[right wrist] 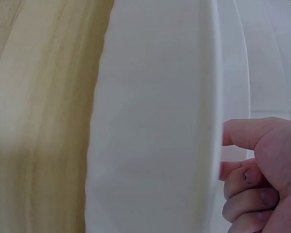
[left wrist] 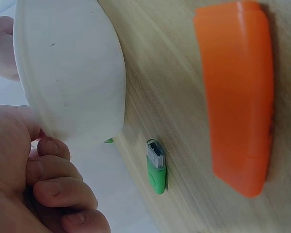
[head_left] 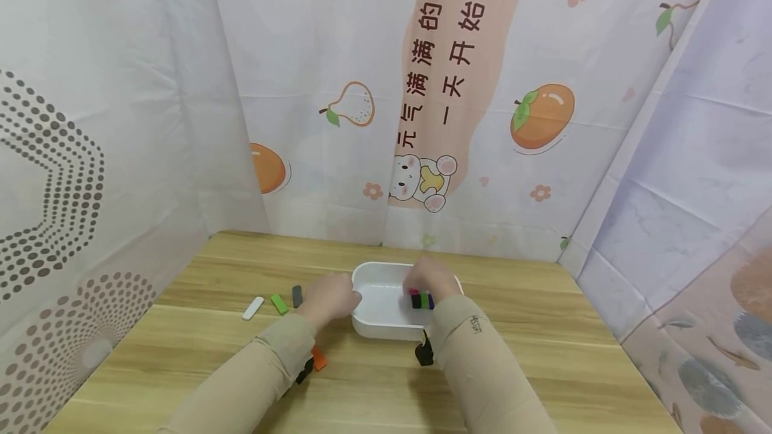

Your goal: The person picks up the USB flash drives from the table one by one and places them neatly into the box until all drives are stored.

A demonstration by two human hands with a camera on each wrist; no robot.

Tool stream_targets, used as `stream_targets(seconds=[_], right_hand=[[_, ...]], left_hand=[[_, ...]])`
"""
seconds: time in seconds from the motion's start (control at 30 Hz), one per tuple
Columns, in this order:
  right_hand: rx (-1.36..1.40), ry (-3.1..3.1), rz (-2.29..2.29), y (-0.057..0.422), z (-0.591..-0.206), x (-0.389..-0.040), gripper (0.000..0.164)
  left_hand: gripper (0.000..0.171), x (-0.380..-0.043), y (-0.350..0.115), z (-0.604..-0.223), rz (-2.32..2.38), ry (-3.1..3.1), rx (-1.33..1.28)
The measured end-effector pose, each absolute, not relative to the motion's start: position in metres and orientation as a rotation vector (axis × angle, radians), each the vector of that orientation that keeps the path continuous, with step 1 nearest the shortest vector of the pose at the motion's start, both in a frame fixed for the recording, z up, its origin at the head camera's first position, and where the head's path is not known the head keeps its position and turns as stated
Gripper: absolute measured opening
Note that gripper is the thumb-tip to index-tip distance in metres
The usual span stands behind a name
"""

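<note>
My left hand [head_left: 330, 297] grips the left rim of a white plastic tray [head_left: 386, 334], its fingers curled at the edge in the left wrist view. Over the tray's right half is my right hand [head_left: 431, 276], reaching inside past the rim. Small black, green and pink pieces [head_left: 422, 301] lie in the tray under it. In the right wrist view, thumb and forefinger of the right hand [right wrist: 262, 170] reach behind the rim while the other fingers curl; the tips are hidden, so I cannot tell whether they hold anything.
Left of the tray lie a white stick [head_left: 253, 308], a green USB flash drive [head_left: 279, 304] with a clear cap and a dark grey stick [head_left: 297, 296]. Nearer, beside my left forearm, is an orange plastic piece [left wrist: 237, 97]. A printed cloth [head_left: 338, 173] hangs behind the table.
</note>
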State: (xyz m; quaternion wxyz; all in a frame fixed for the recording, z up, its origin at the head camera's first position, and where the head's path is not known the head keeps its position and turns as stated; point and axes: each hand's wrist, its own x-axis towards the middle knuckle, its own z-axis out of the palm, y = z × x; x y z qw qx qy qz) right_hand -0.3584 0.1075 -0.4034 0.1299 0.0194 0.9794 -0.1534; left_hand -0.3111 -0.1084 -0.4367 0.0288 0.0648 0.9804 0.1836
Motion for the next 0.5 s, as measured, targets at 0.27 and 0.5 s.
stream_targets(seconds=[0.27, 0.5], right_hand=[[0.016, 2.831, -0.451, 0.104, -0.413, -0.363, 0.023], [-0.002, 2.834, -0.411, 0.101, -0.416, -0.361, 0.015]], left_hand=[[0.018, -0.312, -0.108, -0.438, 0.563, 3.032, 0.192], [0.018, -0.312, -0.108, -0.438, 0.579, 3.035, 0.198]])
